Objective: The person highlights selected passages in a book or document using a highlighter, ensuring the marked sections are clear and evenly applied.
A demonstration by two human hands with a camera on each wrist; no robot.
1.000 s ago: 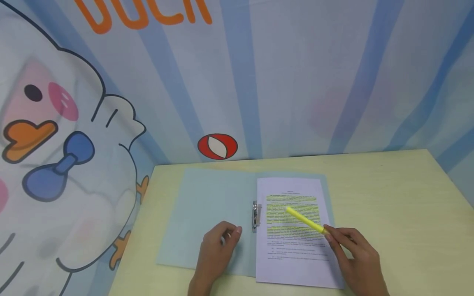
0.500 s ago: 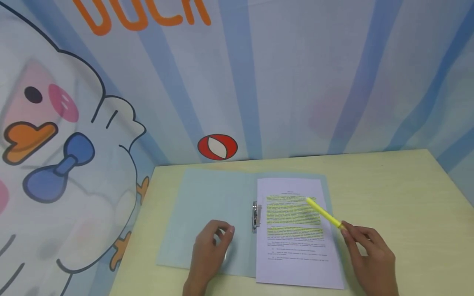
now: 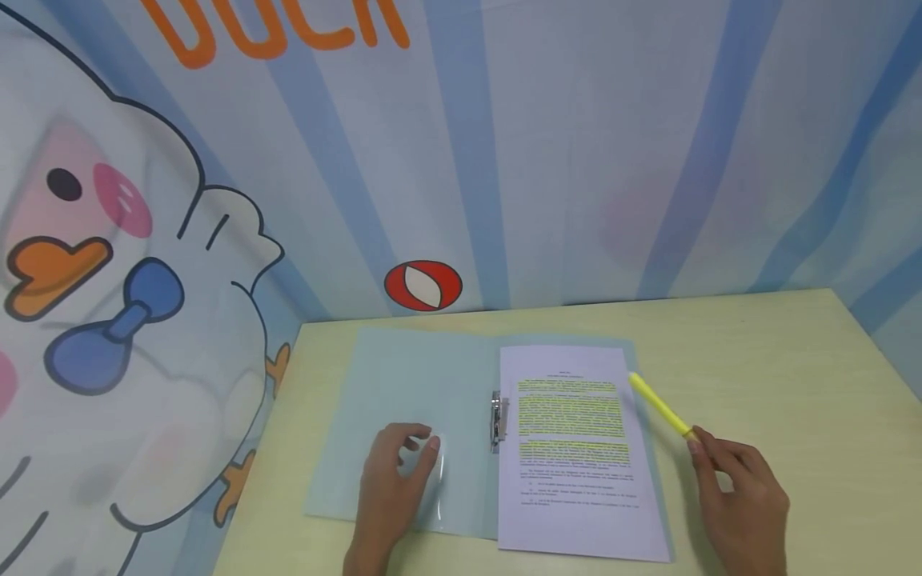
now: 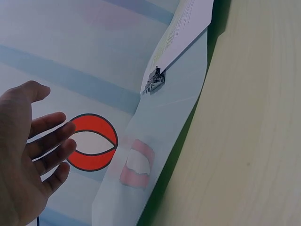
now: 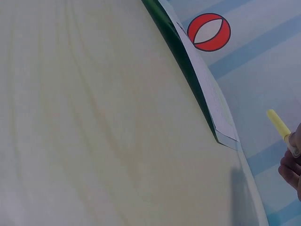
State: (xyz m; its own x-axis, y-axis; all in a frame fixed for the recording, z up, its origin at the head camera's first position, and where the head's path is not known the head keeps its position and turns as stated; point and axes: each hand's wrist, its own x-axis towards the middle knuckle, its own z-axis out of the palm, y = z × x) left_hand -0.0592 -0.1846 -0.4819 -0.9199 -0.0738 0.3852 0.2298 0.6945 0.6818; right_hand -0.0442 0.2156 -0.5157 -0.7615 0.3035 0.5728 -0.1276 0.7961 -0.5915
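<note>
An open folder [image 3: 425,384] lies on the table, pale blue inside, with a metal clip [image 3: 495,422] near its fold. On its right half is a printed sheet [image 3: 583,532], several upper lines marked yellow. My right hand [image 3: 745,500] pinches a yellow highlighter [image 3: 659,404] by one end, above the sheet's right edge; the right wrist view shows the highlighter [image 5: 279,124] raised off the table. Over the folder's left half hovers my left hand [image 3: 392,476], fingers loosely bent, holding nothing. In the left wrist view that hand [image 4: 33,146] is apart from the folder.
The light wooden table [image 3: 778,368] extends to the right of the folder. Behind it rises a striped blue backdrop [image 3: 576,160] with a printed duck [image 3: 187,384] at left and a red-and-white ball print [image 3: 423,286].
My right hand has carried the highlighter rightward, from over the marked text to the sheet's right edge. My left hand has drifted left, away from the clip.
</note>
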